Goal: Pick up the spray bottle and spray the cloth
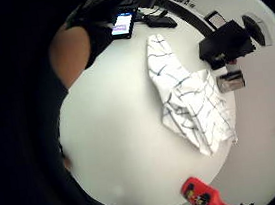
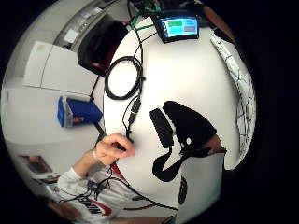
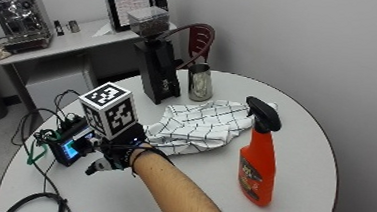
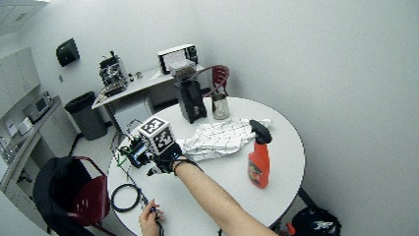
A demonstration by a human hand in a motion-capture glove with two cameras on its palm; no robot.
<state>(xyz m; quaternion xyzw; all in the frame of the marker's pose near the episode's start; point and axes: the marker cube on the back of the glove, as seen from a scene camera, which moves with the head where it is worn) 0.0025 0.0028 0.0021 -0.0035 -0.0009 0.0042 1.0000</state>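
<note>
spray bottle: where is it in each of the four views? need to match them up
Outside view: spray bottle upright on the table, beside the checked cloth.
Wide outside view: upright by the same cloth.
Little finger side palm view: only its red body shows, near the table edge.
Thumb side palm view: not in it.
Shared landmark: the cloth.

On the round table [image 3: 319, 145], beside the black grinder [image 3: 156, 73], one orange spray bottle [image 3: 259, 166], one checked cloth [image 3: 197, 126], one metal cup [image 3: 200, 82], one small lit screen device [image 3: 71, 145] and one coiled black cable [image 4: 126, 196] are counted. Two red chairs [image 4: 85, 199] are seen near it.
</note>
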